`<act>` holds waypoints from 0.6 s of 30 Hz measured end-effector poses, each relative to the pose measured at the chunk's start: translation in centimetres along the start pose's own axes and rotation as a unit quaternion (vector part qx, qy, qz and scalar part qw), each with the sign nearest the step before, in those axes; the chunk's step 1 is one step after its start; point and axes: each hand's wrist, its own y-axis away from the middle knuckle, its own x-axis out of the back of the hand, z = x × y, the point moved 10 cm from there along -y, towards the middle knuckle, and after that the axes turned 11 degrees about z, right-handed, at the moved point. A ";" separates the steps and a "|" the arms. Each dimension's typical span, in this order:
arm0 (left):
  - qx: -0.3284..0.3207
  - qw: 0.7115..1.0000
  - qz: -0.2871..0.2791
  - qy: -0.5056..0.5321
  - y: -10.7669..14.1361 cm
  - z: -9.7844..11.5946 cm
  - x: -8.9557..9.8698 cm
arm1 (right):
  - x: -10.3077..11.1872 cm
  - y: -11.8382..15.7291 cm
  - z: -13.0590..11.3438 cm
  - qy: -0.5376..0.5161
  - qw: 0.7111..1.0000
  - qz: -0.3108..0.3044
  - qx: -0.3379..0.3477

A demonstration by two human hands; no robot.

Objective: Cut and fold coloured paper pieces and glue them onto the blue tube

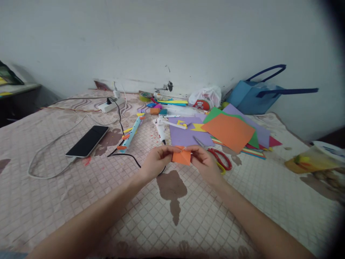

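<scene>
Orange paper [182,157] spans crosswise from left hand [155,161] to right hand [205,162].

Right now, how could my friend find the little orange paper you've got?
Look at the patterned tablecloth and find two bare hands near the middle. The small orange paper is pinched between the left hand and the right hand. It's much smaller than the big orange sheet, which lies farther right on a green sheet, with no hand touching it.
</scene>
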 end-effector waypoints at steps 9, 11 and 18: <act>-0.087 0.993 0.004 -0.075 0.2 1.4 -0.1 | 0.2 0.4 -0.7 0.012 0.998 0.013 0.056; -0.095 0.991 0.007 -0.093 0.3 1.5 -0.1 | 0.4 0.4 -0.5 0.008 0.998 0.017 0.060; -0.103 0.990 0.020 -0.095 0.5 1.8 0.0 | 0.5 0.2 -0.3 0.001 0.999 0.032 0.034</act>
